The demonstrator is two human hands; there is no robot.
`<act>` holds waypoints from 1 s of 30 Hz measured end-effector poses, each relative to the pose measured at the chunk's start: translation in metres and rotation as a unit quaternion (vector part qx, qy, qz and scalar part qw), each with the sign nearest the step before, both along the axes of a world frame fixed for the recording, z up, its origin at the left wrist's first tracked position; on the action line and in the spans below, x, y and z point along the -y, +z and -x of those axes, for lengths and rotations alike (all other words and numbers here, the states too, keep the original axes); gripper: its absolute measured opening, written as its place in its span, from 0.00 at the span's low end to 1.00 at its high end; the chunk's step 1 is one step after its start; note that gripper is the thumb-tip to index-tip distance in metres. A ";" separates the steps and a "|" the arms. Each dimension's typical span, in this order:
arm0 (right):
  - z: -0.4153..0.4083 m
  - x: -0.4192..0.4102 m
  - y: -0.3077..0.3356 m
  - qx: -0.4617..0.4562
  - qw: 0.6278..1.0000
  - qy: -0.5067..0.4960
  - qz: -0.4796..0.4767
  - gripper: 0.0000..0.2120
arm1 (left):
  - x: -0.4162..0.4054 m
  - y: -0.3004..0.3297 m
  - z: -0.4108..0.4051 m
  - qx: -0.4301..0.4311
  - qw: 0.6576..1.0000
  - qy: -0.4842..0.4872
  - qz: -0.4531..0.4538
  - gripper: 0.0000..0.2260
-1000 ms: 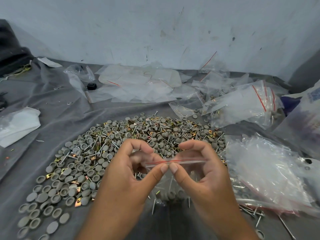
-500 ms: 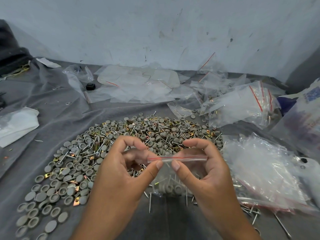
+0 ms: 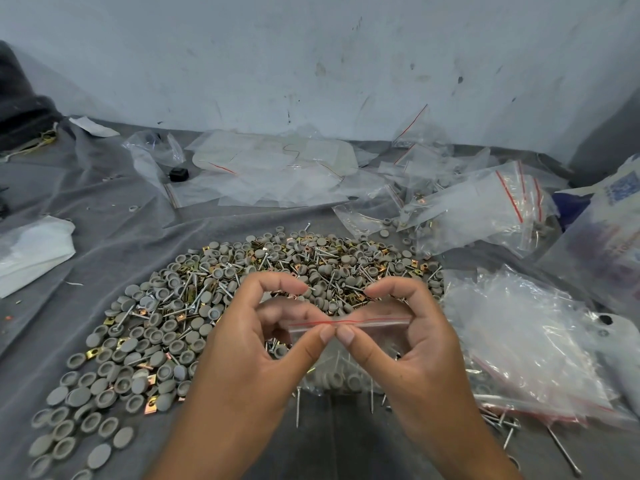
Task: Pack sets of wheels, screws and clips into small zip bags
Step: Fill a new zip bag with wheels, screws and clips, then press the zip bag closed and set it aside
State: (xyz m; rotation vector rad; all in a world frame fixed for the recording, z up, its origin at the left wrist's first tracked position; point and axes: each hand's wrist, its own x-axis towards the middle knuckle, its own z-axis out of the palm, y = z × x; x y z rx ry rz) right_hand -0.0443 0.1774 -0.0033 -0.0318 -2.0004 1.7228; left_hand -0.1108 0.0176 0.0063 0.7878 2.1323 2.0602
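Grey cloth (image 3: 104, 216), wheels (image 3: 145, 344), screws (image 3: 298, 407), perhaps clips (image 3: 90, 355)

Bare grey cloth (image 3: 114, 237) open left of the parts pile (image 3: 214, 306), white folded bag (image 3: 31, 251) further left, heaped plastic bags (image 3: 526, 344) crowding its right, flat empty bags (image 3: 277, 168) behind it, loose screws (image 3: 298, 407) scattered just in front.

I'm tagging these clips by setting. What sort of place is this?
Probably an informal hand-packing workspace, not a factory line: a loose pile of grey wheels, screws and clips on a grey cloth, zip bags heaped beside a scuffed wall.
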 end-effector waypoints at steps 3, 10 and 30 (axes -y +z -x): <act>-0.001 -0.001 0.000 0.007 1.000 -0.002 -0.020 0.19 | 0.000 -0.001 0.000 -0.012 1.000 0.010 0.009 0.15; -0.003 -0.005 0.000 0.003 0.999 -0.026 -0.019 0.17 | 0.002 -0.004 0.001 -0.027 0.999 0.017 0.034 0.10; -0.002 -0.010 0.000 -0.035 0.999 -0.036 -0.011 0.14 | 0.000 0.000 -0.002 -0.052 0.998 0.026 0.011 0.15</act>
